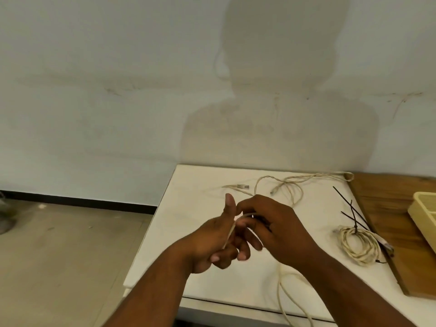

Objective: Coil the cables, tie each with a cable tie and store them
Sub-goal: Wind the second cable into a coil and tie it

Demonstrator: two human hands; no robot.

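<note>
Where the 2 hands meet above the white worktop, a cream network cable is gripped between them. It is laid across the palm of the left hand, whose thumb is raised and fingers curled, and is pinched under the curled fingers of the right hand. Its slack is trailed over the worktop's near edge. A second cream cable is left loose at the back. Near the right edge, a coiled cable is bound by a black cable tie, with loose cable ties just behind. A cream basket is set on the wooden surface beyond.
</note>
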